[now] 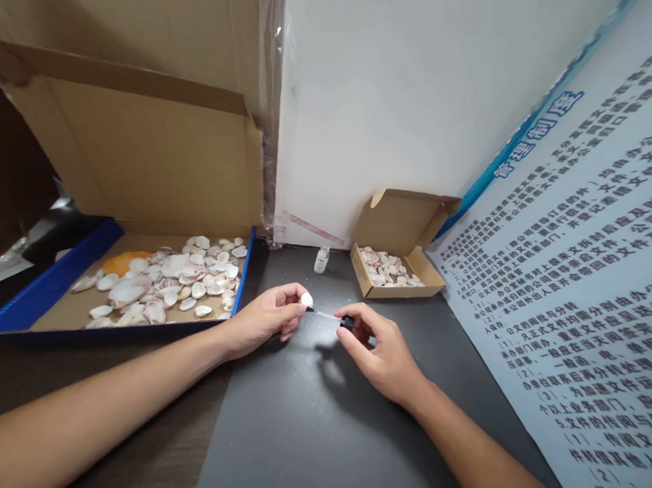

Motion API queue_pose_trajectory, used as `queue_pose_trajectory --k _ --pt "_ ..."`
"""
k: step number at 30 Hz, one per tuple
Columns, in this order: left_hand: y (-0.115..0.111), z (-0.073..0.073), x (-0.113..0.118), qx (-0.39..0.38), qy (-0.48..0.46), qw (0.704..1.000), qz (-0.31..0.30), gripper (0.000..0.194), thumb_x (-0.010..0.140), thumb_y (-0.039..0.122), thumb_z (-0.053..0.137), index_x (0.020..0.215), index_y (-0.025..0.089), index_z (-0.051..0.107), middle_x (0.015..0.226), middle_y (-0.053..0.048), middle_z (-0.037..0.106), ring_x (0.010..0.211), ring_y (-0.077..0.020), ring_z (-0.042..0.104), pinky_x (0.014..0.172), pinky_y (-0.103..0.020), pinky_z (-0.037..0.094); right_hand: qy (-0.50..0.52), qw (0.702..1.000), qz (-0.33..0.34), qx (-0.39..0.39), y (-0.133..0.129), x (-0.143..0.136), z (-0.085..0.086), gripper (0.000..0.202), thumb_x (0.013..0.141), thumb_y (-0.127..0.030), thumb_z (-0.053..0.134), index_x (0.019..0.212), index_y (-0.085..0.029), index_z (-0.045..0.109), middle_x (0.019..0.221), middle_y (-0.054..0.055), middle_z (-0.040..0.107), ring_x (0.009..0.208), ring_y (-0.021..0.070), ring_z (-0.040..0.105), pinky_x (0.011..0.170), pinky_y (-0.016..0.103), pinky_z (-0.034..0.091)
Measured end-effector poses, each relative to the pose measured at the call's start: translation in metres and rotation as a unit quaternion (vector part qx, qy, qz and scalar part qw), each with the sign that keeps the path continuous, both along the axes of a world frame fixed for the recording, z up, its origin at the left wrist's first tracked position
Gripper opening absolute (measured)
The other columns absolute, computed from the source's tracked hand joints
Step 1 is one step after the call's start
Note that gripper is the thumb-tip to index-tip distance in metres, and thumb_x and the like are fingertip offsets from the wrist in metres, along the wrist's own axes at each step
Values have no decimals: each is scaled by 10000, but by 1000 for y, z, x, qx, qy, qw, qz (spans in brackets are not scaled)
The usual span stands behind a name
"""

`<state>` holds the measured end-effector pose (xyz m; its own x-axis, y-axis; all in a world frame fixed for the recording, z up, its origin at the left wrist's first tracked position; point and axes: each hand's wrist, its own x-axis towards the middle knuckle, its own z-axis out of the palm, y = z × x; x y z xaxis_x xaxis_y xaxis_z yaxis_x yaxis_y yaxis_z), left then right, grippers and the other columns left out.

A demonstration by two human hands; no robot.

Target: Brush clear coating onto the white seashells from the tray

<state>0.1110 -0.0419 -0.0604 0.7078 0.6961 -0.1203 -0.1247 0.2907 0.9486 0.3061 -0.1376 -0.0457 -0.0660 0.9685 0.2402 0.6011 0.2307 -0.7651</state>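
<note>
Left hand (266,318) pinches a small white shell (306,299) above the dark table (303,434); right hand (378,350) grips a brush applicator (329,317), tip at the shell. Coating step likely; steady contact needed.

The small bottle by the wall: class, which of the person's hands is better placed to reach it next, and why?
Probably the right hand: the small bottle stands nearer its side, though it holds the brush. The left hand is pinching a shell.

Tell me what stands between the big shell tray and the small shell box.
In the head view, a small clear bottle stands on the dark table between the tray and the box.
</note>
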Motion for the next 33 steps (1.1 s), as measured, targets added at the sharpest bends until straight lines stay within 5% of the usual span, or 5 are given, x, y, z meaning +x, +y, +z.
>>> queue_pose_trajectory --k 5,21,33 --pt "-1 3 0 -9 7 1000 0 254 752 305 718 848 169 527 601 78 455 434 -37 376 424 -178 370 -11 999 -42 -16 1 1 -1 126 891 -286 551 949 -188 605 593 -53 453 541 116 462 535 223 358" --pt "0 4 -1 -13 3 1000 9 298 753 324 739 877 169 517 756 30 575 441 -25 418 421 -174 376 -17 999 -33 12 0 -1 2 135 854 -261 576 950 -189 637 589 -47 484 526 111 477 535 218 383" --pt "0 3 -1 14 22 1000 0 294 745 364 743 865 177 550 591 84 427 461 -43 359 444 -177 340 -23 997 -66 17 -1 0 2 117 854 -261 570 927 -191 627 573 -49 463 520 114 466 520 219 368"
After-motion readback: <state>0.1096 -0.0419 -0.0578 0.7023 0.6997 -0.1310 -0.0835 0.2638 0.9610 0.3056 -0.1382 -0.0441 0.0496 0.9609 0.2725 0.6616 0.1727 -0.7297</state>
